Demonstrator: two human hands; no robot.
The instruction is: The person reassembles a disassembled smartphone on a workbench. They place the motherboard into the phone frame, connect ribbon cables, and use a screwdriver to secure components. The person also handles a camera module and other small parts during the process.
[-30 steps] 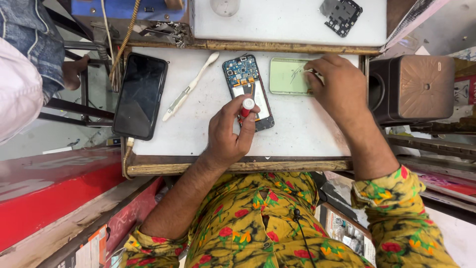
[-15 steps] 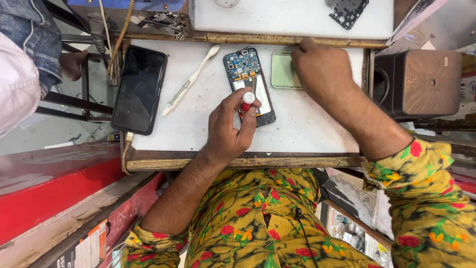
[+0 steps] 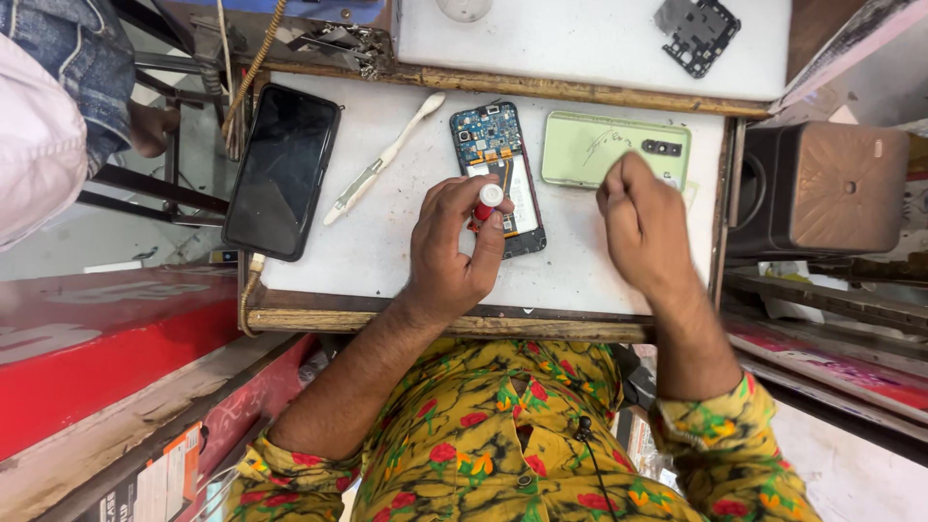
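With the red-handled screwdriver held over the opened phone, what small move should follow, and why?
Probably lower the screwdriver tip onto a screw of the opened phone. The left hand holds it upright above the exposed board, while the right hand hovers beside the green back cover, pinched shut.

The left hand point(image 3: 452, 253) covered the shaft and tip of the red-handled, white-capped screwdriver point(image 3: 486, 203), and hid the near left part of the opened blue-board phone point(image 3: 498, 174). The right hand point(image 3: 646, 224) closed over whatever it pinched, too small to tell, and hid the near edge of the pale green back cover point(image 3: 599, 147). The round white object point(image 3: 464, 8) at the far edge was cut off by the frame.
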